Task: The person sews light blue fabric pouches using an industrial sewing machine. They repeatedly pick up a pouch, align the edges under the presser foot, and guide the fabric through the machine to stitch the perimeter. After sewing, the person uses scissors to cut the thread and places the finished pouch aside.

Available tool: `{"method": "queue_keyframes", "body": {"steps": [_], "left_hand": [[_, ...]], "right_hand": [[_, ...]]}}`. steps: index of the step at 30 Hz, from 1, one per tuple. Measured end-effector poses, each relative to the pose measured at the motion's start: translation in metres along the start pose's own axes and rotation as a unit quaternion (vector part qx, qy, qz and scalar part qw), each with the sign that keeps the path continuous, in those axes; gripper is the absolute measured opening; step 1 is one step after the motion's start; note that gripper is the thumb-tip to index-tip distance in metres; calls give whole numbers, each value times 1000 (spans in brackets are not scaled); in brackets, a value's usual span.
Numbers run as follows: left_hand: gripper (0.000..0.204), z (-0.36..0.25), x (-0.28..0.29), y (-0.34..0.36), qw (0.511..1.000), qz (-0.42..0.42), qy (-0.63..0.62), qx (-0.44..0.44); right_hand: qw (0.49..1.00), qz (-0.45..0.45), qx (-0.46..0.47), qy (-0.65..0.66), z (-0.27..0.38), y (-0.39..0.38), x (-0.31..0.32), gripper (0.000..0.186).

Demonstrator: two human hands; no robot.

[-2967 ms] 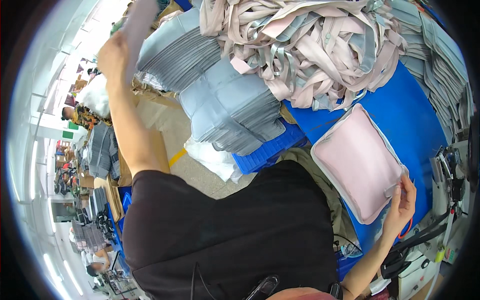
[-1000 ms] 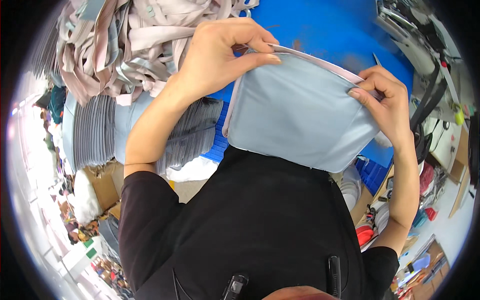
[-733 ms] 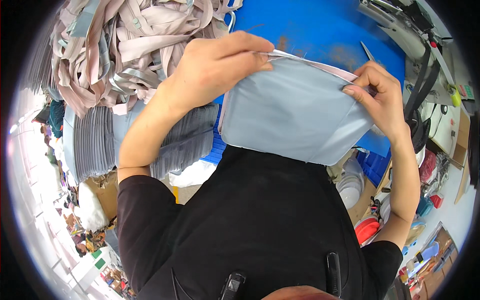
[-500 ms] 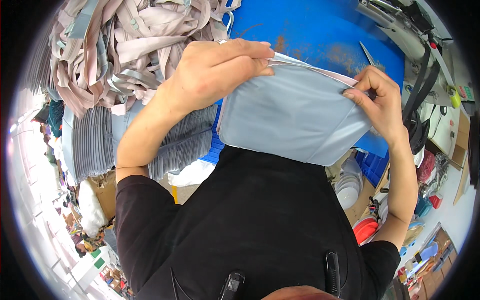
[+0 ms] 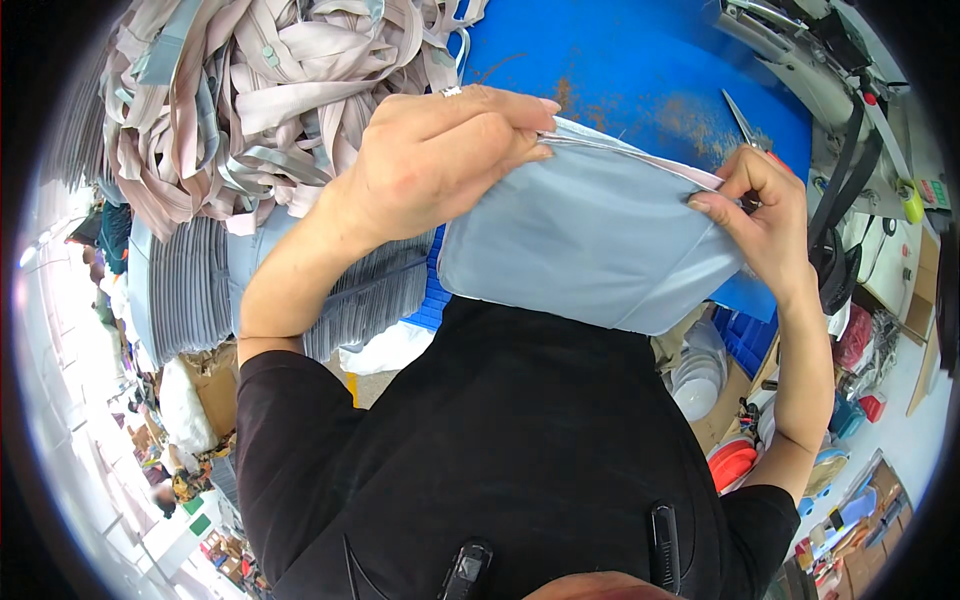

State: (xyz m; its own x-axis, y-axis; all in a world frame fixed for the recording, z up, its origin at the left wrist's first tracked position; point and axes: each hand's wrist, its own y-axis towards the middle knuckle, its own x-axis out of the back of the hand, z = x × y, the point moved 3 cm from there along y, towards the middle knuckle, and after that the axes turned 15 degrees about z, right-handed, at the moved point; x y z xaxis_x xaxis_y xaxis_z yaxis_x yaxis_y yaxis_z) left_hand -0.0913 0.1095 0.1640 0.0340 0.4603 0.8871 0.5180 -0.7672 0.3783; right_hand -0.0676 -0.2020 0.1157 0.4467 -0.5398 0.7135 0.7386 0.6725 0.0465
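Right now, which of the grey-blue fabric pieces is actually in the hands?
The single grey-blue fabric piece stretched between left hand and right hand; the stacked pieces lie untouched at left.

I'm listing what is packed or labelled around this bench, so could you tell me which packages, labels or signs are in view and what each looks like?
Cardboard box: brown, open, lower left below the stacked grey pieces.
White plastic bag: crumpled, beside that box.
Small green label: rectangular, far right by the sewing machine; print too small to tell.

My view: black short-sleeved shirt [image 5: 500, 440], sleeves ending above elbows. Forearms bare. Silver ring [image 5: 451, 91] on left hand [image 5: 440, 160] finger. Two small black clip-on devices [image 5: 663, 545] at shirt chest.
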Motion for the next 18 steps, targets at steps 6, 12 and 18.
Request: {"method": "queue_keyframes", "body": {"steps": [6, 12, 18], "left_hand": [[16, 0, 9, 11, 998, 18, -30, 56], [8, 24, 30, 58, 984, -31, -126, 119], [15, 82, 32, 151, 969, 135, -150, 143]], "right_hand": [[989, -30, -60, 134, 7, -3, 3, 27], [990, -25, -8, 139, 19, -3, 23, 19], [916, -66, -77, 389, -9, 2, 16, 21]]}}
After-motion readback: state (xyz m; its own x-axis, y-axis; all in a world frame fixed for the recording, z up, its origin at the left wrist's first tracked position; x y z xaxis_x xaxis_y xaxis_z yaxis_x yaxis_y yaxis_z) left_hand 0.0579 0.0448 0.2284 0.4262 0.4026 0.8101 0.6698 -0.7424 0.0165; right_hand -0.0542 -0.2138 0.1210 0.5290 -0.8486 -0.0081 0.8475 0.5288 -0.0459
